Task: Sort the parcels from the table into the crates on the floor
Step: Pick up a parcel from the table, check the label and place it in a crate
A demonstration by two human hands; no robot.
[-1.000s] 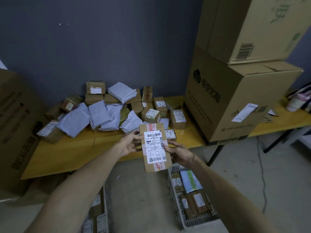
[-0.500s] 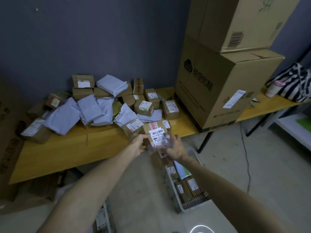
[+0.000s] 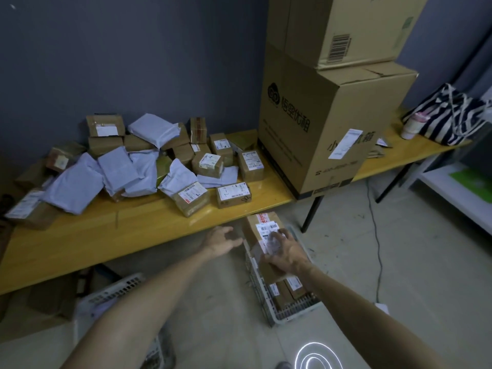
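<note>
A brown cardboard parcel (image 3: 257, 230) with a white label and red tape sits over the far end of the white crate (image 3: 287, 315) on the floor at the right. My right hand (image 3: 283, 251) lies on top of it, fingers spread over the label and blurred. My left hand (image 3: 221, 239) hovers just left of the parcel, fingers relaxed and apart, holding nothing. The crate holds several brown boxes. A second white crate (image 3: 111, 294) stands at the lower left, partly behind my left arm. Brown boxes and grey mailer bags (image 3: 117, 169) are heaped on the yellow table (image 3: 80, 243).
Two big cardboard cartons (image 3: 327, 123) are stacked on the table's right part. A striped bag (image 3: 450, 115) and a cup (image 3: 411, 126) stand at its far right end. A white shelf (image 3: 458, 193) is on the right, a cable on the concrete floor.
The parcel went from chest height down and right to the right crate. My left hand came off it; my right hand now lies over its top. The view tilted down.
</note>
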